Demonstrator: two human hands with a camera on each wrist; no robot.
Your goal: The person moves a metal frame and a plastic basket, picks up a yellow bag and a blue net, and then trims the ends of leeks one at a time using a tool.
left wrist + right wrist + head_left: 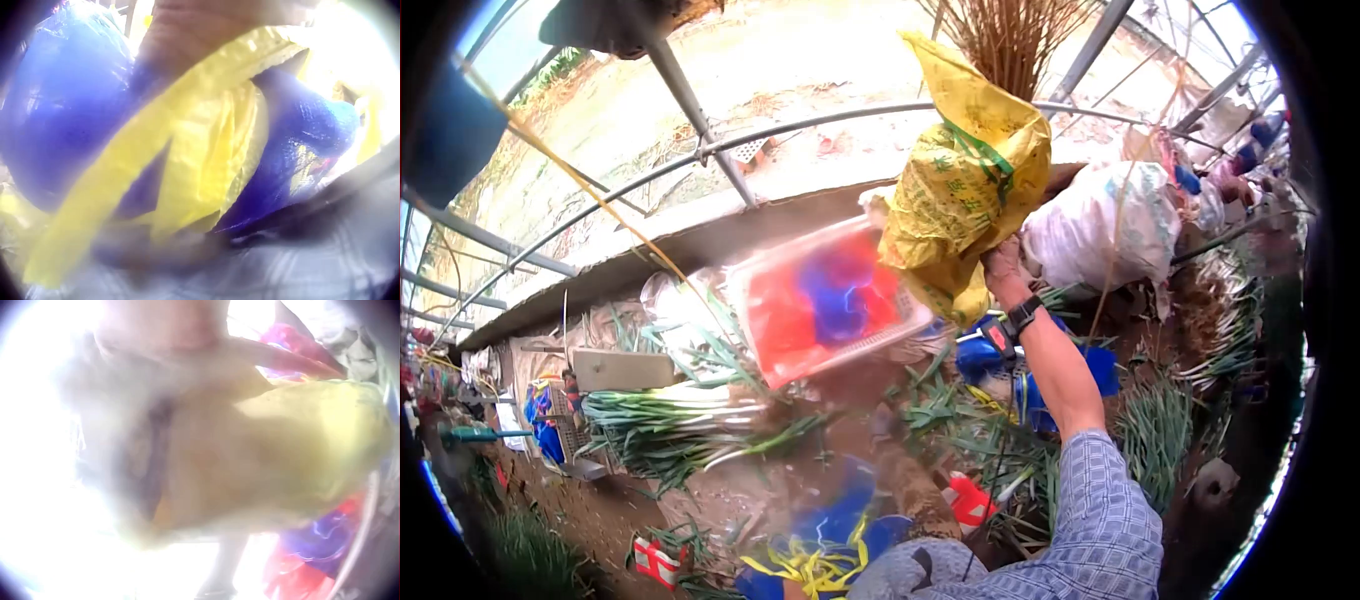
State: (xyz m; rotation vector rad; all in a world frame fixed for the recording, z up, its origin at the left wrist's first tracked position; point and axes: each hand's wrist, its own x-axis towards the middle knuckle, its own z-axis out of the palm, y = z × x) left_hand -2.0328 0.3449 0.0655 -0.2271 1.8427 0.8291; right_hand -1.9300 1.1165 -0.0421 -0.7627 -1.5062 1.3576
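Note:
My right hand (1003, 270) grips the lower right edge of a yellow sack (960, 190) with green print, held up beyond a basket. Blurred yellow sack cloth (300, 444) fills much of the right wrist view, the hand (162, 325) showing at its top. Low in the head view, yellow tie strips (825, 568) lie over blue plastic (840, 505). Seen from the left wrist, my left hand (194, 31) is cut off at the top, close to a yellow strip (112, 175) and blue plastic (62, 106); its fingers are hidden.
A pale basket (830, 365) with red and blue plastic inside stands ahead. Pulled green onions (670, 420) lie to its left, and more green onions (1155, 430) at right. A stuffed white sack (1100, 220) sits beside the yellow one. Metal frame pipes (800, 125) cross behind.

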